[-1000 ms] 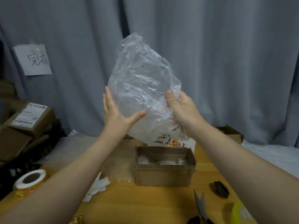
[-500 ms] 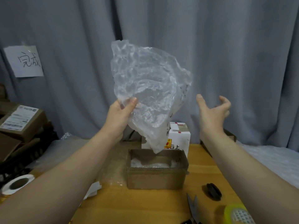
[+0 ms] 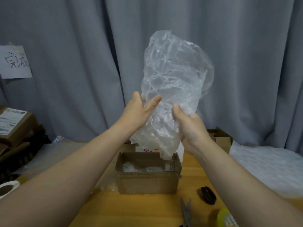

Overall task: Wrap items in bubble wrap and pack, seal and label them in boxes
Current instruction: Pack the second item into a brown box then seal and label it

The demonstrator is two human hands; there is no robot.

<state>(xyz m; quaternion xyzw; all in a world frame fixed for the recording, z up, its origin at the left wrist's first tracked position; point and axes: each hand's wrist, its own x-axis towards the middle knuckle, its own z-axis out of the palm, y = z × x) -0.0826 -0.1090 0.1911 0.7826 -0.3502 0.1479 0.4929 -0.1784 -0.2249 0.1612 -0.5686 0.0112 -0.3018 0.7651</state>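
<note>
I hold a crumpled sheet of clear bubble wrap (image 3: 173, 76) upright in the air above an open cardboard box (image 3: 147, 182) on the wooden table (image 3: 131, 210). My left hand (image 3: 139, 110) holds its left edge, thumb in front and fingers behind. My right hand (image 3: 188, 126) grips the lower right part, fingers curled into the wrap. The box has clear wrapped material in its bottom. A white printed box (image 3: 179, 149) stands behind it, mostly hidden by the wrap.
Scissors (image 3: 186, 210), a black round object (image 3: 208, 194) and a yellow-green tape roll (image 3: 227, 218) lie front right. A bubble wrap pile (image 3: 265, 167) is at right, another open carton (image 3: 220, 138) behind. Stacked labelled boxes (image 3: 14, 125) and a white roll (image 3: 7, 188) are at left.
My right hand, open and apart half a second ago, has come back and taken hold of the wrap. The sheet has shifted right and turned more upright.
</note>
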